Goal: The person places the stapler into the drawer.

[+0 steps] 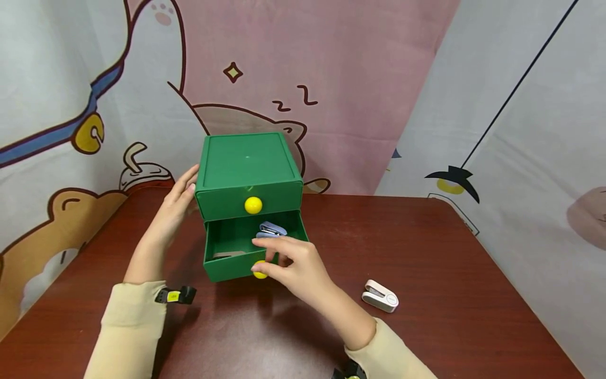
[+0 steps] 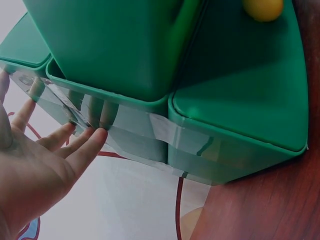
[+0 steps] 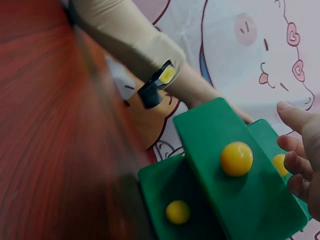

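Note:
A green drawer cabinet (image 1: 246, 158) stands on the table, its middle drawer (image 1: 227, 267) pulled out and its top drawer (image 1: 227, 205) closed. Inside the pulled-out drawer lie a small blue stapler (image 1: 272, 230) and a flat pale piece (image 1: 229, 254), partly hidden by the drawer front. My left hand (image 2: 42, 160) rests its outstretched fingertips against the cabinet's side. In front of the open drawer hovers my right hand (image 1: 298, 263), overlapping the yellow knob (image 1: 260, 270) in the head view. From the right wrist, its loosely bent fingers (image 3: 296, 164) appear apart from that drawer's knob (image 3: 236, 159), holding nothing.
A small white stapler (image 1: 380, 296) lies on the brown table (image 1: 450, 295) to the right of the cabinet. Behind the table hangs a cartoon-printed cloth (image 1: 341, 95). Below the open drawer, the bottom drawer's yellow knob (image 3: 178, 212) shows in the right wrist view.

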`<state>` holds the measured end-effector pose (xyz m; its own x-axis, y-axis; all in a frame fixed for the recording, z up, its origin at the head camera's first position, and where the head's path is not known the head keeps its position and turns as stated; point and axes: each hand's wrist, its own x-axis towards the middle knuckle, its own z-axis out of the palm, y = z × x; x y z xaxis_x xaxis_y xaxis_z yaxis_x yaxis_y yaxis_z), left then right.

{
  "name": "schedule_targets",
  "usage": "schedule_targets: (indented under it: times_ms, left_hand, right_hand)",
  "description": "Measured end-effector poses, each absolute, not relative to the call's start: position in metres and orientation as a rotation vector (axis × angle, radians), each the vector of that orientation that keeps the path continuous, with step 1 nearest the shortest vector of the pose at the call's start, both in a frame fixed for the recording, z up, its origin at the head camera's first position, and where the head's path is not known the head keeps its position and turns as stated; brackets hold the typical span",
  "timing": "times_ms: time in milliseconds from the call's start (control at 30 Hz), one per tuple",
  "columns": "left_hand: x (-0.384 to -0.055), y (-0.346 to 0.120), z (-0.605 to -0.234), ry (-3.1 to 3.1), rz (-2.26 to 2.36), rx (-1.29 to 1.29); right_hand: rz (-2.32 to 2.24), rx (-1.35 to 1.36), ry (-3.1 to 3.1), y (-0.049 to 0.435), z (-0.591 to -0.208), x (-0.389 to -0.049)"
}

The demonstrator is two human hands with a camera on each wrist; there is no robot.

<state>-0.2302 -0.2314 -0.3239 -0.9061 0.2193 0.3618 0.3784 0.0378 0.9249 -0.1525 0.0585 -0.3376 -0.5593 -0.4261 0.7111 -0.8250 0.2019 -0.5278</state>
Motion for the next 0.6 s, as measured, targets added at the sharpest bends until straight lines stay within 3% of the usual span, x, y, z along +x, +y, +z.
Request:
schedule_targets:
  times_ms: [300,600]
  left_hand:
    - [-0.231,-0.231,-0.324,-2.163,-2.018,-0.629]
    - [-0.23,-0.231,-0.324,-2.166,-2.008,-0.631]
  right_hand:
    - [1.092,1.18,-2.23,0.077,-0.355,-0.154]
    - [1.25,1.223,-2.282,0.076,-0.37,-0.158]
